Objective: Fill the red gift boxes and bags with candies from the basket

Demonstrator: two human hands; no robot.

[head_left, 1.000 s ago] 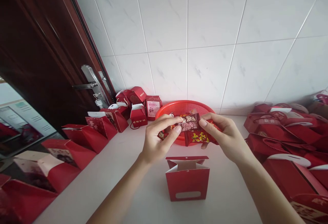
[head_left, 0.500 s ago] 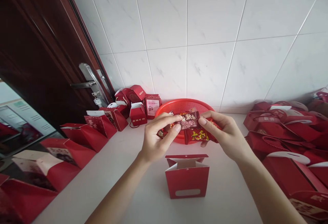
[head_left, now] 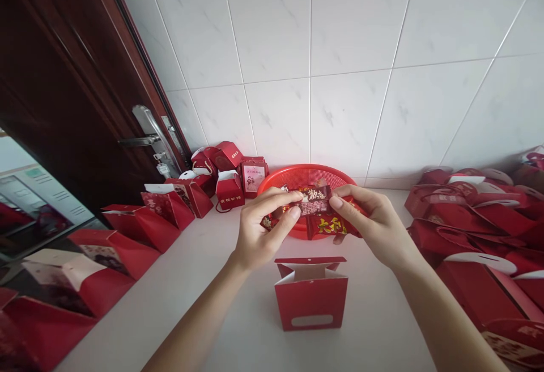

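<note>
Far left, a dark wooden door [head_left: 63, 77] with a metal handle [head_left: 147, 131]; along the table's left edge a row of red paper gift boxes [head_left: 140, 227], most with flaps up, running back to a small cluster of boxes [head_left: 227, 176] against the white tiled wall [head_left: 340, 49]. Left hand [head_left: 259, 233] is raised over the white table [head_left: 204, 281], thumb and forefinger pinched closed on the left end of a dark red candy packet [head_left: 313, 201]; other fingers curled, with another small wrapped piece tucked under them. The packet's long axis runs left to right, level, spanning the gap between both hands. Right hand [head_left: 374, 227] pinches the packet's right end with thumb and forefinger, and also holds a second red wrapper with yellow print [head_left: 331, 225] just below, against its lower fingers. Both hands are equally close to the packet, each on its own end. Behind the hands, touching the wall side of the table, sits a round red mesh basket [head_left: 297, 176]. Directly below and nearer than the packet stands an open red box [head_left: 311, 292], upright, top flaps spread, mouth facing up, apart from both hands. So the packet lies above and slightly farther than the box opening. Far right, a heap of more red boxes with white handles [head_left: 476, 219].
</note>
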